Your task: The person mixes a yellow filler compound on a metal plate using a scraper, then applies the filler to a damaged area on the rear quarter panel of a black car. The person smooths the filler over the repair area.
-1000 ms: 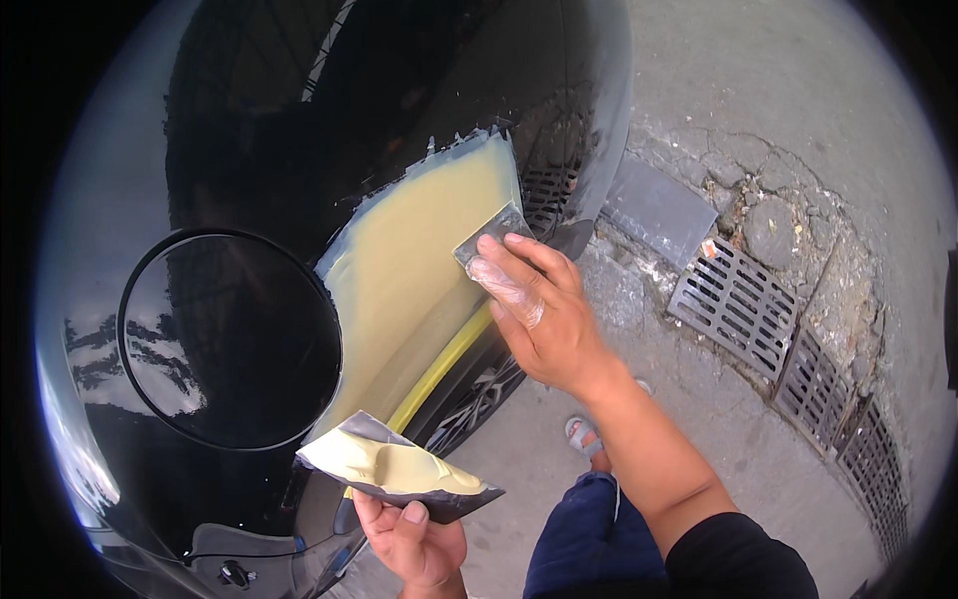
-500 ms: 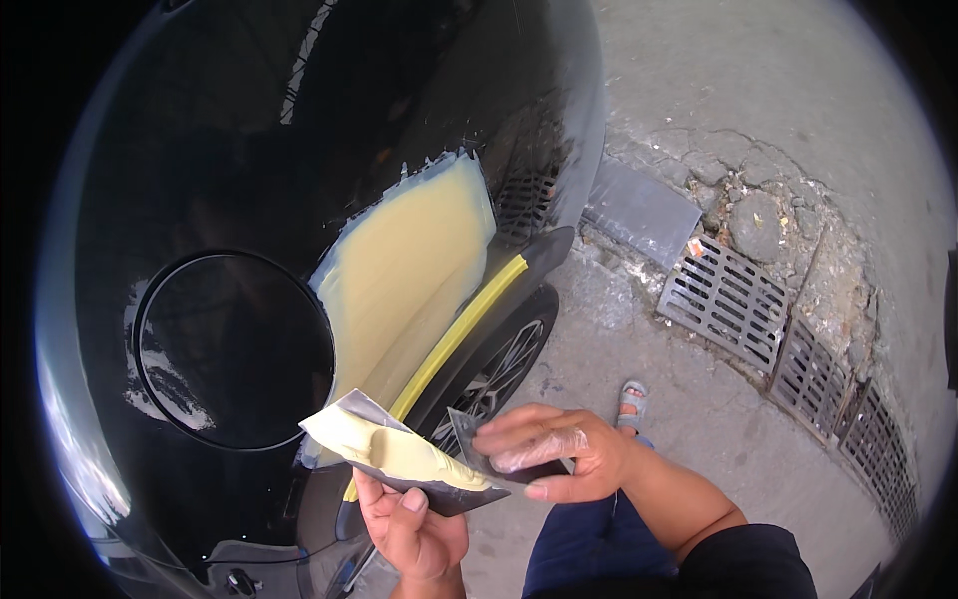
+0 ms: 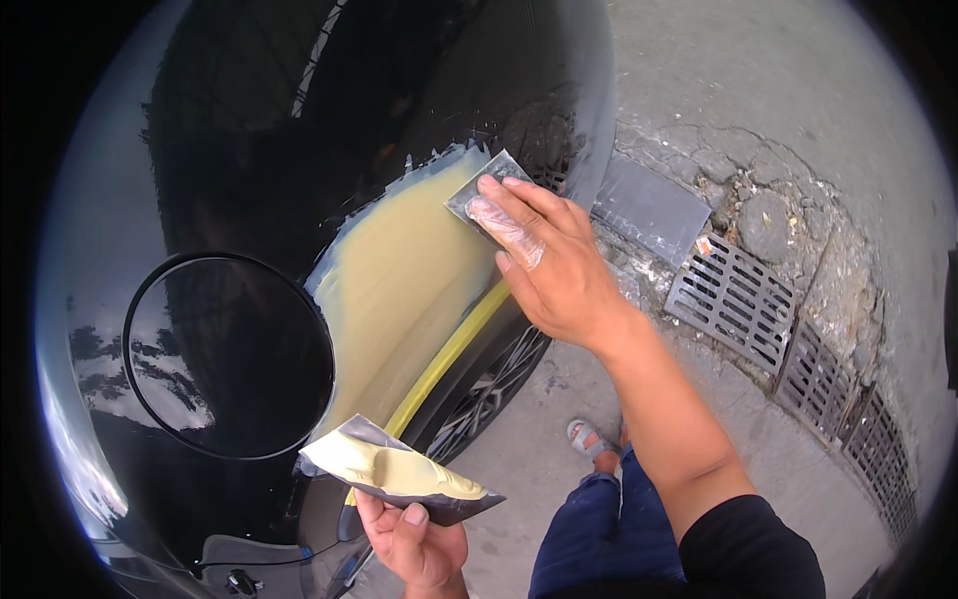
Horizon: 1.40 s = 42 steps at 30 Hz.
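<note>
My left hand (image 3: 414, 544) grips the lower edge of a dark, flat mixing board (image 3: 454, 507), its thumb on the near side. Pale yellow body filler (image 3: 394, 469) is heaped along the board. Farther up, my right hand (image 3: 549, 240) presses a thin, dark filler spreader (image 3: 484, 190) against the upper right end of the filler patch (image 3: 409, 260) on a black car panel (image 3: 249, 180). A clear film covers one finger of that hand. The patch is smooth and beige with whitish, ragged edges. Yellow masking tape (image 3: 449, 354) runs along the wheel arch beside it.
A round fuel flap (image 3: 230, 354) lies left of the patch. Below the tape is the wheel (image 3: 484, 394). On the ground to the right are a metal plate (image 3: 651, 208), drain grates (image 3: 731, 301) and broken concrete. My sandalled foot (image 3: 591, 439) stands near the wheel.
My right hand has moved up and away from the mixing board, carrying the spreader onto the upper right of the patch. The left hand and board sit slightly lower in view.
</note>
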Available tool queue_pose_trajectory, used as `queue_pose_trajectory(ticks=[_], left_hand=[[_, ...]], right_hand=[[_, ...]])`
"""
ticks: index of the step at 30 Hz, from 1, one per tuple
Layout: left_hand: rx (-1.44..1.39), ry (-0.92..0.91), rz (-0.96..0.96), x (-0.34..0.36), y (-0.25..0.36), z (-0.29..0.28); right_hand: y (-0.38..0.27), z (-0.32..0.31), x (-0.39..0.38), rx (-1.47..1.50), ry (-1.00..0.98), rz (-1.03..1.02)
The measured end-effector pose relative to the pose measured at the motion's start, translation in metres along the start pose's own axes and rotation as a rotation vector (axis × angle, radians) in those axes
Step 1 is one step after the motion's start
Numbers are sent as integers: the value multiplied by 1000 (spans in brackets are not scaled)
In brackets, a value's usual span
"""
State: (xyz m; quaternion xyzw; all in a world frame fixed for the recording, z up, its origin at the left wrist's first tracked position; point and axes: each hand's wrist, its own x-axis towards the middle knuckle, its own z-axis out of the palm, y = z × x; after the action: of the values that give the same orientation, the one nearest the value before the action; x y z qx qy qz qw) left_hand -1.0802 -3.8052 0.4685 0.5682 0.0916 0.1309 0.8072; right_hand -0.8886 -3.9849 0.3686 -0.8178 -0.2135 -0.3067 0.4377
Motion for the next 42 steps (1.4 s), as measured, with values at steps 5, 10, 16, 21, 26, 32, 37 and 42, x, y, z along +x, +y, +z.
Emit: queue_pose_trajectory(ticks=[5, 10, 16, 21, 26, 32, 37, 42], left_hand=[[2, -8, -8, 4, -5, -3], [-11, -10, -37, 7, -6, 3], [-110, -13, -152, 5, 2, 20], [-164, -45, -90, -4, 33, 26], [-169, -107, 80, -27, 58, 14], [-299, -223, 198, -61, 84, 14], [-385, -384, 250, -91, 105, 14], [-165, -603, 253, -119, 122, 4]], right_hand=[[-5, 21, -51, 75, -37, 88], [-27, 3, -78, 314, -174, 252], [-111, -70, -91, 1612, -211, 304], [-111, -89, -116, 1005, -343, 442], [-142, -133, -118, 1623, 186, 868], [-212, -161, -116, 1558, -12, 770], [-254, -166, -103, 1341, -123, 750], [-283, -187, -85, 1259, -198, 632]])
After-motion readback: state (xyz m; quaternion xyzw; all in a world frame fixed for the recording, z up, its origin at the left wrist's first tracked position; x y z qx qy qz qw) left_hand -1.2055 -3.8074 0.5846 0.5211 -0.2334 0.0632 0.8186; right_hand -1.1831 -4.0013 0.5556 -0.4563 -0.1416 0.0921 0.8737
